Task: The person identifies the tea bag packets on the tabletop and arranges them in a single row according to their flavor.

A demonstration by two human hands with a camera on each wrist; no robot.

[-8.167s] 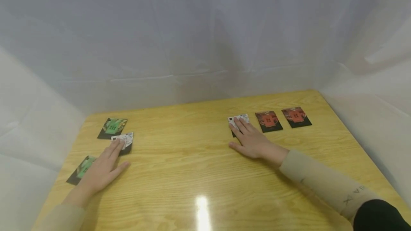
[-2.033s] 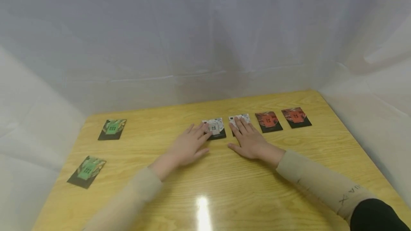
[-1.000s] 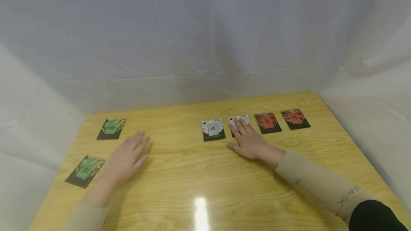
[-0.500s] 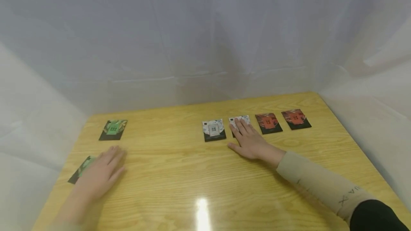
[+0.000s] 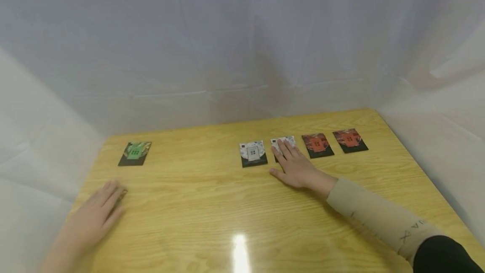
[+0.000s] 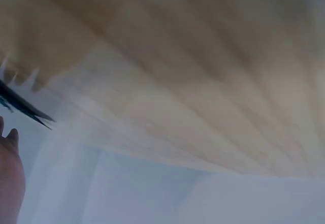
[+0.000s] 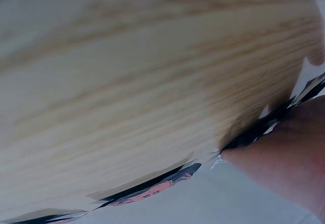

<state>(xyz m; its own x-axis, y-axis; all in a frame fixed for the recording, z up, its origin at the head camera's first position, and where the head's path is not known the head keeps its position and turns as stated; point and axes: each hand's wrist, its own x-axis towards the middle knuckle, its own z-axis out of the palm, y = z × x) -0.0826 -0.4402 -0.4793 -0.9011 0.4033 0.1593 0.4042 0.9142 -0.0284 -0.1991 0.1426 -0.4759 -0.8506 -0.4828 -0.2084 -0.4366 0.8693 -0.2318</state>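
Observation:
In the head view my left hand [image 5: 91, 216], blurred, lies with extended fingers over the lower green-and-black packet [image 5: 124, 193]. It covers nearly all of this packet; only a sliver shows by the fingertips. The left wrist view has the packet's dark edge [image 6: 23, 104] right at the fingers. My right hand [image 5: 297, 167] rests flat, fingers spread, on a white-and-black packet [image 5: 288, 139], hiding its middle and lower part. Just left of it lies a second white-and-black packet [image 5: 254, 153], fully visible.
Another green-and-black packet [image 5: 134, 153] lies at the back left of the wooden table [image 5: 197, 197]. Two red-and-black packets, a nearer one [image 5: 317, 145] and a farther one [image 5: 350, 140], continue the row on the right. White sheeting [image 5: 212, 54] hangs behind and beside the table.
My left hand has brought a white packet from the left to beside the right hand's packet, released it, and gone back left over the lower green packet. My right hand stays put.

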